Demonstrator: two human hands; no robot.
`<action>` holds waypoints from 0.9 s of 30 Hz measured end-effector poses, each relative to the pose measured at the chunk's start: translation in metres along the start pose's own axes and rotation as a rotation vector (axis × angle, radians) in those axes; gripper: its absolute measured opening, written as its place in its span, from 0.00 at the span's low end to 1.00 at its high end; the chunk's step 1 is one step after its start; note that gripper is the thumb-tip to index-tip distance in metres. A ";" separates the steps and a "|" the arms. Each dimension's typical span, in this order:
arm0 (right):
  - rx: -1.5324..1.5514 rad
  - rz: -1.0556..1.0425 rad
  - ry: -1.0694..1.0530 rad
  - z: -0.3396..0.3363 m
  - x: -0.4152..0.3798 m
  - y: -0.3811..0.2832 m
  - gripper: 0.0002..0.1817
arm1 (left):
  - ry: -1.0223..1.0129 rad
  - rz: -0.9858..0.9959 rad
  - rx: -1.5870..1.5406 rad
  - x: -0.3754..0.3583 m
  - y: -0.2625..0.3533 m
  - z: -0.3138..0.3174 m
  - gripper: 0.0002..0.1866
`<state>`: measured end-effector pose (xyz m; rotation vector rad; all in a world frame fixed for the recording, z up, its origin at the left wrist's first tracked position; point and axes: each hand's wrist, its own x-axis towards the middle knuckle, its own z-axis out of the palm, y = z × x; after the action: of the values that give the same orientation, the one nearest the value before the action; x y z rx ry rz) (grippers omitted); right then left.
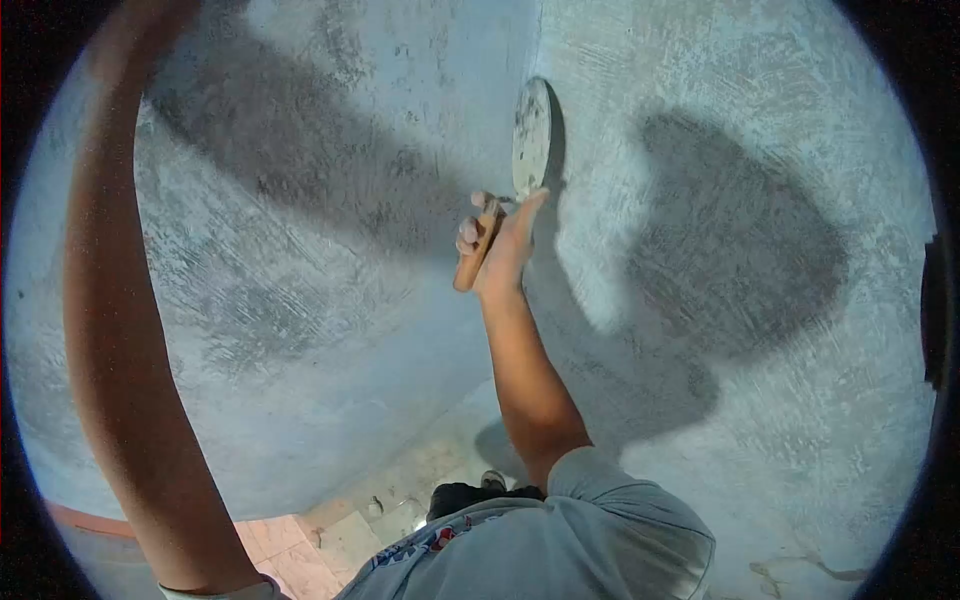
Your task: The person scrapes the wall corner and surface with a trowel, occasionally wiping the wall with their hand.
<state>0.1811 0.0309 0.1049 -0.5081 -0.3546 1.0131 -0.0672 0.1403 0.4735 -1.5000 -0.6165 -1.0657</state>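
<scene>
My right hand (505, 240) is wrapped round the wooden handle (477, 250) of a trowel, fingers curled on its left side and thumb pointing up toward the blade. The long, rounded trowel blade (532, 140) is smeared with pale plaster and dark spots. It lies against or very near the wall, right beside the corner where two plastered surfaces meet. My left arm (120, 300) reaches up along the left side. Only a dark, blurred part of my left hand (150, 25) shows at the top edge, and its fingers are hidden.
Rough grey plaster covers the left wall (300, 300) and the right wall (800, 400). Shadows of my head and arms fall across both. Below are floor tiles (350, 540), a small object (375, 507) on them, and my shoe (493, 480). A dark edge (935, 310) stands at far right.
</scene>
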 end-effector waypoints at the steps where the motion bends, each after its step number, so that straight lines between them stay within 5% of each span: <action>1: -0.018 -0.016 0.044 -0.004 -0.008 0.005 0.47 | -0.005 0.002 -0.001 0.001 -0.001 0.000 0.41; 6: -0.191 -0.061 -0.012 -0.012 -0.052 0.048 0.45 | -0.010 -0.116 0.318 -0.003 0.022 -0.009 0.39; 9: -0.333 -0.178 -0.037 0.005 -0.054 0.042 0.36 | 0.053 -0.086 0.285 -0.005 0.017 -0.003 0.37; 12: -0.263 -0.176 0.033 0.012 -0.004 0.017 0.37 | 0.084 -0.030 0.387 -0.005 0.006 0.005 0.36; 17: -0.368 -0.342 -0.009 0.021 -0.018 0.026 0.37 | -0.077 -0.020 0.007 0.001 0.006 -0.009 0.42; 20: -0.405 -0.290 -0.080 0.009 -0.059 0.072 0.39 | -0.094 -0.043 0.011 0.002 0.008 -0.014 0.42; 27: -0.026 -0.061 -0.014 0.008 0.020 0.010 0.43 | 0.046 -0.089 0.073 -0.007 0.023 -0.009 0.36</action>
<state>0.1797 0.0547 0.1069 -0.5110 -0.3935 0.9542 -0.0535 0.1278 0.4559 -1.3914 -0.6879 -1.1312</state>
